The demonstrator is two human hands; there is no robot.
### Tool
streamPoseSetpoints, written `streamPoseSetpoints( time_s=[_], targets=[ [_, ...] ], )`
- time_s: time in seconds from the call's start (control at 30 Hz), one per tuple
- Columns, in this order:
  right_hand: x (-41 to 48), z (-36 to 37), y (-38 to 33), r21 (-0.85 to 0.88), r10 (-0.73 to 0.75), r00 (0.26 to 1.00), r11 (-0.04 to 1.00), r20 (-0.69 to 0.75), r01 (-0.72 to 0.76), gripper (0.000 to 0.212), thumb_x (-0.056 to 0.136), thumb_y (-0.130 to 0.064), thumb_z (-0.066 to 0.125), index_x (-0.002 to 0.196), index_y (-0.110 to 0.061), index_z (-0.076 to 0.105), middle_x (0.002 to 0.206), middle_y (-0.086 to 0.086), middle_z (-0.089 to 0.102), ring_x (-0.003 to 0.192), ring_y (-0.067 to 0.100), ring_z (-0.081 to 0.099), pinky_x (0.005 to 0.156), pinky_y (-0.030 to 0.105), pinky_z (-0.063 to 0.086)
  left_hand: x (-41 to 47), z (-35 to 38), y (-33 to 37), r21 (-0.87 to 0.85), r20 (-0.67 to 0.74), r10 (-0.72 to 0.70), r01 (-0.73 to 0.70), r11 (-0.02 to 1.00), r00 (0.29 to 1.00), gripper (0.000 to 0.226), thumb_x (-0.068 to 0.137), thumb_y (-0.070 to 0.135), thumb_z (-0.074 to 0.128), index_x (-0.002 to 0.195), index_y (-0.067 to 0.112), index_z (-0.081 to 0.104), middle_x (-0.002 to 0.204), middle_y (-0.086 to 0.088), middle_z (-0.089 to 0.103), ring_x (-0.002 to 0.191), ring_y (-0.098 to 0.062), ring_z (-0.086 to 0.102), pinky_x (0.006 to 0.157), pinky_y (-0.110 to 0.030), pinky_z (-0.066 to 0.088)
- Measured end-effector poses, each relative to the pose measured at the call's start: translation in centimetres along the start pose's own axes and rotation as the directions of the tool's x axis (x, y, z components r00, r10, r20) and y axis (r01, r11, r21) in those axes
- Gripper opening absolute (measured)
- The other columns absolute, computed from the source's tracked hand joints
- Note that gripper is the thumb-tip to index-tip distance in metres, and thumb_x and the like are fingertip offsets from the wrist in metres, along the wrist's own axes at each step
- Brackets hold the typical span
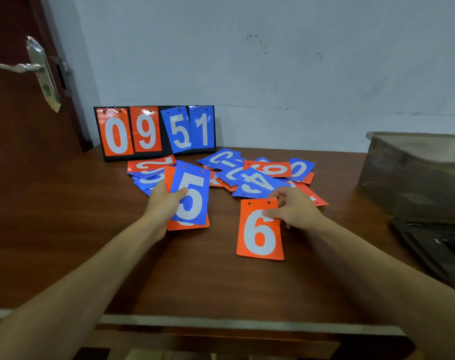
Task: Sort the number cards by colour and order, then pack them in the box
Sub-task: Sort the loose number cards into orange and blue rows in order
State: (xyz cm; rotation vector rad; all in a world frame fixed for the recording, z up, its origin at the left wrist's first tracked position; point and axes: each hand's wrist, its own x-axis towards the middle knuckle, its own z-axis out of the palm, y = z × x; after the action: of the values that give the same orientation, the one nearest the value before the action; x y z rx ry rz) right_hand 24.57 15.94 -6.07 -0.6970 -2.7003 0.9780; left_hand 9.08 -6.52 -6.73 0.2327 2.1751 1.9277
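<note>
My left hand [162, 203] grips a blue 5 [191, 197] stacked on an orange card [187, 226]. My right hand [292, 209] pinches an orange 6 [260, 231] above the table [91, 229]. Loose cards [249, 175] lie behind; the box [413, 175] sits far right.

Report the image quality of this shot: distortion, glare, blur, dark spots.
Head view: wide-angle bending shows at the edges, where the door handle and the box lean. Soft glare sits on the flip board cards. The loose pile and frame edges are slightly blurred. The blue 5 in the left hand and the orange 6 in the right hand read clearly. The right edge is dim.
</note>
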Motion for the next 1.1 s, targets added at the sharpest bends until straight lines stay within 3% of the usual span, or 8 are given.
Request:
streamPoseSetpoints(
  time_s=[0.1,0.27,0.33,0.57,0.67,0.77,0.97,1.1],
  targets=[
    [1.7,1.6,-0.9,-0.150,-0.088,0.995,0.986,-0.056,0.078,0.033,0.074,-0.035,0.077,0.095,-0.026,0.054,0.081,-0.012,0.053,0.070,0.004,0.053,0.052,0.012,0.035,1.6,-0.3,-0.6,-0.021,-0.034,-0.028,0.028,0.999,0.999,0.034,0.089,0.024,0.064,0.121,0.017,0.053,0.108,0.000,0.065,0.087,-0.015,0.066,0.061,-0.030,0.054],
    [5.1,3.6,-2.7,-0.175,-0.090,0.993,0.982,-0.077,0.075,0.034,0.074,-0.038,0.077,0.096,-0.024,0.055,0.093,-0.003,0.058,0.088,0.013,0.055,0.074,0.027,0.049,3.6,0.0,-0.6,-0.008,-0.021,-0.030,0.030,1.000,0.999,0.014,0.089,0.023,0.061,0.097,0.029,0.052,0.091,0.005,0.065,0.075,-0.008,0.064,0.052,-0.025,0.050],
    [6.2,4.1,-3.4,-0.218,-0.091,0.992,0.973,-0.091,0.069,0.036,0.076,-0.039,0.075,0.102,-0.021,0.057,0.100,0.000,0.062,0.092,0.015,0.057,0.080,0.031,0.051,3.8,0.0,-0.1,-0.020,-0.004,-0.040,0.040,0.999,0.999,0.020,0.089,0.022,0.061,0.086,0.033,0.044,0.083,0.009,0.061,0.068,-0.006,0.063,0.044,-0.021,0.047],
    [6.8,3.6,-4.6,-0.301,-0.152,0.980,0.948,-0.129,0.107,0.046,0.079,-0.039,0.072,0.117,-0.017,0.059,0.115,0.004,0.058,0.105,0.018,0.055,0.090,0.034,0.049,2.9,-0.8,1.4,0.008,0.054,-0.039,0.038,0.999,0.998,0.031,0.087,0.018,0.066,0.114,0.018,0.051,0.098,-0.001,0.066,0.070,-0.010,0.064,0.042,-0.021,0.048],
    [5.8,2.6,-6.0,-0.069,-0.246,0.926,0.969,-0.288,0.236,0.025,0.086,-0.031,0.065,0.107,-0.017,0.064,0.103,0.000,0.063,0.092,0.010,0.058,0.072,0.014,0.041,1.9,-1.0,2.5,0.038,0.087,0.020,-0.024,0.999,0.996,0.036,0.082,0.015,0.071,0.114,0.015,0.053,0.096,0.000,0.065,0.072,-0.011,0.064,0.046,-0.022,0.049],
    [4.8,1.6,-8.6,0.161,-0.259,0.939,0.941,-0.227,0.299,0.029,0.086,-0.036,0.064,0.112,-0.022,0.060,0.097,-0.007,0.063,0.075,0.001,0.057,0.053,0.003,0.039,0.4,-0.7,4.2,0.061,0.159,0.101,-0.112,0.992,0.982,0.046,0.078,0.010,0.075,0.118,0.012,0.051,0.104,-0.004,0.066,0.083,-0.018,0.066,0.060,-0.029,0.054],
    [2.5,0.9,-9.2,0.317,-0.180,0.948,0.912,-0.262,0.261,0.043,0.079,-0.027,0.075,0.114,-0.016,0.054,0.085,-0.009,0.056,0.070,0.001,0.056,0.041,0.008,0.040,-3.9,0.7,5.0,0.037,0.307,0.142,-0.161,0.986,0.941,0.057,0.074,0.012,0.079,0.122,0.016,0.050,0.108,-0.005,0.068,0.091,-0.021,0.069,0.075,-0.039,0.059],
    [0.8,0.1,-7.6,0.338,-0.127,0.957,0.917,-0.262,0.214,0.036,0.069,-0.017,0.083,0.094,-0.016,0.057,0.086,0.002,0.060,0.069,0.016,0.059,0.059,0.027,0.052,-5.6,1.4,4.1,-0.038,0.336,0.078,-0.069,0.997,0.939,0.038,0.088,0.027,0.064,0.123,0.017,0.053,0.106,-0.003,0.070,0.087,-0.017,0.071,0.071,-0.035,0.060]
  ],
)
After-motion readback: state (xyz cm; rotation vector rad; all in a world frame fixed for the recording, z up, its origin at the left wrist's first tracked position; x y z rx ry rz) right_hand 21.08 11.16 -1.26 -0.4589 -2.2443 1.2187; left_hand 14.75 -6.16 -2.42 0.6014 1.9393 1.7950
